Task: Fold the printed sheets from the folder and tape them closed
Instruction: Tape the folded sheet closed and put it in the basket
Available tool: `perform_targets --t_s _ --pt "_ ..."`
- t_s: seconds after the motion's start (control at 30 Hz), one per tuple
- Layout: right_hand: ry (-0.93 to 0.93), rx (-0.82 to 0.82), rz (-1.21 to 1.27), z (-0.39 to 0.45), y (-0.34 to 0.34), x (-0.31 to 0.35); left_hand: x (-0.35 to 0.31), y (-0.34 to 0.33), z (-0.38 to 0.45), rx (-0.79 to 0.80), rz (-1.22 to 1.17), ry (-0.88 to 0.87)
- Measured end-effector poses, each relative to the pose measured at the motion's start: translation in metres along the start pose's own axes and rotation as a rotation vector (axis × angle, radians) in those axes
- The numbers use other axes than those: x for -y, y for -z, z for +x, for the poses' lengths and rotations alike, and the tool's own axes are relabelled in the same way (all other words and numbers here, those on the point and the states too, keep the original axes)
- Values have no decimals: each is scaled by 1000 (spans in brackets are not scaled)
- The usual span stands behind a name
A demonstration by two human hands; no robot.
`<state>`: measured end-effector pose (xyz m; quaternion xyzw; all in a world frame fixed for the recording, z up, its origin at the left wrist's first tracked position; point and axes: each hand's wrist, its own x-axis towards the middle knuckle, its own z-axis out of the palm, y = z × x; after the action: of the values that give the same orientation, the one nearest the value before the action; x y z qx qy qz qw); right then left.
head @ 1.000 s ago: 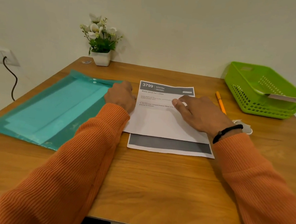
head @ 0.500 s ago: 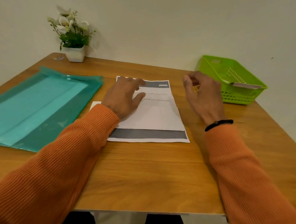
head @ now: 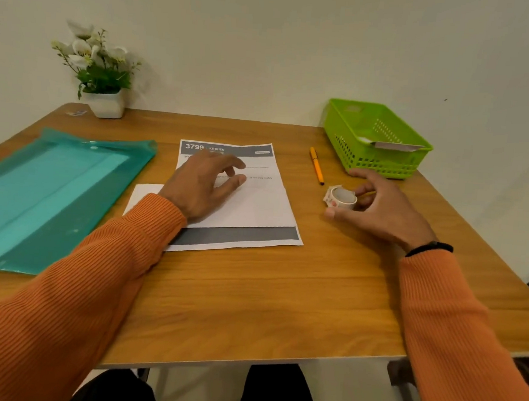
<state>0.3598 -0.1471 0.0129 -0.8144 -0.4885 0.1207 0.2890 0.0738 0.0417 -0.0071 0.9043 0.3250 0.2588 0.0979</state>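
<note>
A printed sheet (head: 256,206) headed "3799 KITCHEN" lies folded on the wooden table (head: 250,299), its dark grey bottom strip showing below the fold. My left hand (head: 201,186) lies flat on its left part, fingers spread, and holds it down. To the right of the sheet stands a small white tape roll (head: 341,198) with a loose patterned end. My right hand (head: 384,212) is curled around the roll, thumb in front and fingers behind it. The teal plastic folder (head: 54,192) lies at the left with pale sheets inside.
A green plastic basket (head: 381,164) at the back right holds a folded paper. An orange pen (head: 316,165) lies between sheet and basket. A potted white flower (head: 103,73) stands at the back left against the wall. The table's right edge is close to my right forearm.
My right hand left the sheet, swung right and came down around the tape roll. My left hand shifted from the sheet's left edge onto its middle. The camera view turned right.
</note>
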Motion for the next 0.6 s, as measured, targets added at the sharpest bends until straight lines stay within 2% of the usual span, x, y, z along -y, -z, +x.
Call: perform_targets --t_s 0.1,0.43,0.5,0.6 --pt "45 -10 -41 1 -3 1 -1 -1 -1 7 7 -10" --pt "186 -175 88 5 -30 25 -6 -5 -1 13 -30 -41" --pt "230 -215 181 6 -37 36 -10 -5 0 12 -78 -45" --pt "371 -303 220 6 -50 57 -20 -2 0 -27 -279 19"
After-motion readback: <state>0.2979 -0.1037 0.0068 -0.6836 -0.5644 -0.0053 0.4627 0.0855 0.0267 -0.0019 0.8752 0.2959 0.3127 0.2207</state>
